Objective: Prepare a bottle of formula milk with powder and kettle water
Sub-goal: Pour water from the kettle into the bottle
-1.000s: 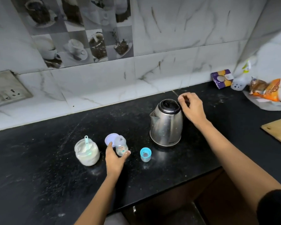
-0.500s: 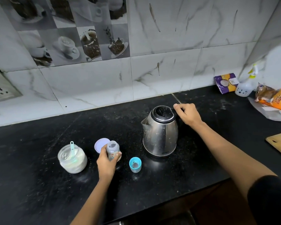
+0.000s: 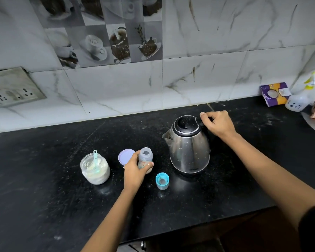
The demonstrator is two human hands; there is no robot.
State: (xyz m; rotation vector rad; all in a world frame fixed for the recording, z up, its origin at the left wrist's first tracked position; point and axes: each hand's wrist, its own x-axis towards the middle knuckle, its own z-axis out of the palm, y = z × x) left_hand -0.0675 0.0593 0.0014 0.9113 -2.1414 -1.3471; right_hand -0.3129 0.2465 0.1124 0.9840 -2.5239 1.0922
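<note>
Black stone counter, dusted with pale specks, fills the near view. Closest stands a blue cap, open side up, apart from everything else. Just behind it the left hand wraps thumb and curled fingers round the lower body of a small clear baby bottle, upright on the counter with its mouth uncovered. To its left sits a glass jar of white powder with a pale blue scoop standing in it, and a lilac lid lies flat behind the hand. Farther right, a steel kettle stands with its black lid down. The small mark near its base is too blurred to read. The right hand is closed round the kettle's black handle, thumb on top. A purple packet rests against the marbled wall, its print illegible.
</note>
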